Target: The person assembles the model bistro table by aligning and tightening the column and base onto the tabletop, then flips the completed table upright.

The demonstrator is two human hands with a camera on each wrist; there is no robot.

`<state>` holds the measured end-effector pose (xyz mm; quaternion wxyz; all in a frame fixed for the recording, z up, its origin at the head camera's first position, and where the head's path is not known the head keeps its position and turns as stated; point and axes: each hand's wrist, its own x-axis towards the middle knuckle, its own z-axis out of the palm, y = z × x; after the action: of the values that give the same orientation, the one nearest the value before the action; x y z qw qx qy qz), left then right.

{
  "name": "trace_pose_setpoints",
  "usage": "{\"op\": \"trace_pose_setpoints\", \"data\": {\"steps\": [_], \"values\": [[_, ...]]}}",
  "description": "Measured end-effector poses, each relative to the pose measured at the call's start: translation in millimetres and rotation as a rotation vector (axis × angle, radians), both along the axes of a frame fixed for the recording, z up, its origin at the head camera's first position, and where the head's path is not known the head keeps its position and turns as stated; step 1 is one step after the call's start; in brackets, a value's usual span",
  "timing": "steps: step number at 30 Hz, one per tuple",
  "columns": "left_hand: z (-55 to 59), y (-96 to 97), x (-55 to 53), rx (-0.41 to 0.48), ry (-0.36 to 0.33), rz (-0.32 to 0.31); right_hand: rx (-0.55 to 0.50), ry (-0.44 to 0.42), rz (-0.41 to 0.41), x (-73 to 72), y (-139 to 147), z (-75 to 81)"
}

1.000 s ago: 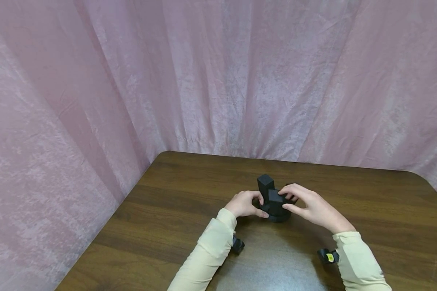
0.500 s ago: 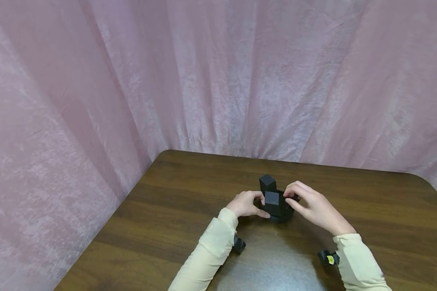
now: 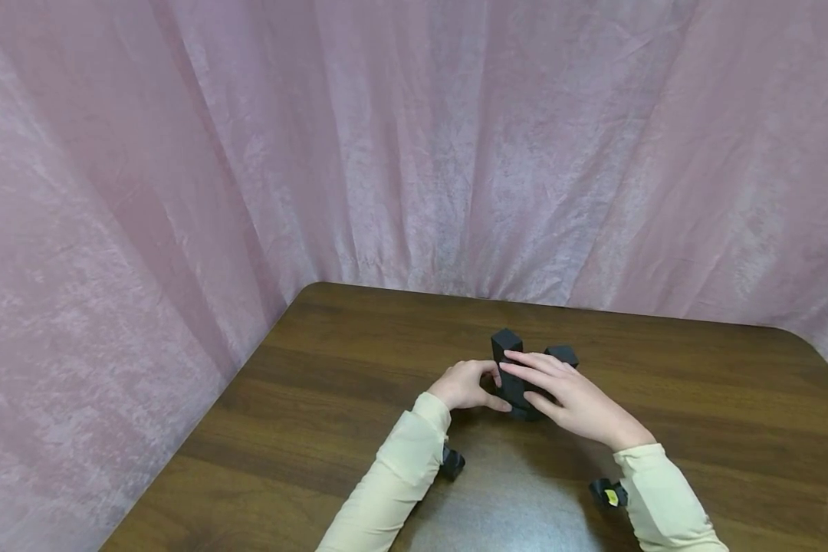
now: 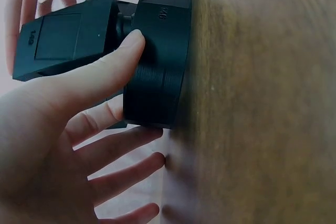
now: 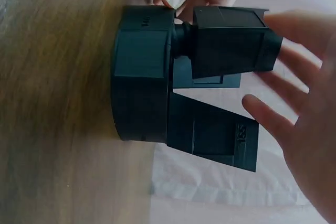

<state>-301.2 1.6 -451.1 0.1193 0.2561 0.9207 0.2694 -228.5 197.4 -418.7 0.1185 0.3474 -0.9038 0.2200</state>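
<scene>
steadying the black base point(image 4: 163, 61) on the counter point(image 3: 359, 399), the left hand point(image 3: 465, 387) grips it; the right hand point(image 3: 578, 402), loosely outstretched, spans a tapered post point(image 5: 231, 40). seemingly adjusting posts, next calling for careful alignment.

Closed in behind and along the left by a pink curtain point(image 3: 414, 153), hung in long, loose vertical folds, velvety in sheen, with paler, almost silvery patches down the middle and a violet tint toward the upper left. Furnished below with a brown wood-grain table point(image 3: 303, 399), rounded at both far corners, streaked with darker bands running roughly from side to side and set close to the curtain. Lit softly overall, with a whitish-blue glare point(image 3: 510, 506) spread over the near middle of the table, and washed paler behind in both wrist views.
</scene>
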Motion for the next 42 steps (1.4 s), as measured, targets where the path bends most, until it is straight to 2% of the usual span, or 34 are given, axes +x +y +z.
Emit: {"op": "trace_pose_setpoints", "data": {"steps": [4,8,16,23,31,42], "values": [[-1.1,0.6,-0.6,0.011,-0.003,0.007,0.031,0.021,-0.077,0.0,-1.8,-0.4],[-1.0,0.7,-0.7,0.025,0.012,0.001,0.065,0.084,-0.158,-0.4,-0.7,2.5],[-1.9,-0.7,-0.5,0.031,0.032,-0.011,0.067,0.211,-0.286,-0.3,6.4,7.8],[-3.0,-2.3,-0.1,0.023,0.036,-0.009,0.070,0.237,-0.287,-2.6,10.0,5.6],[-1.8,-1.9,-1.1,0.028,0.018,-0.004,0.046,0.127,-0.284,-1.0,11.1,12.0],[-1.7,-1.3,-0.3,0.021,0.017,-0.007,0.071,0.122,-0.282,4.3,16.1,18.2]]}}
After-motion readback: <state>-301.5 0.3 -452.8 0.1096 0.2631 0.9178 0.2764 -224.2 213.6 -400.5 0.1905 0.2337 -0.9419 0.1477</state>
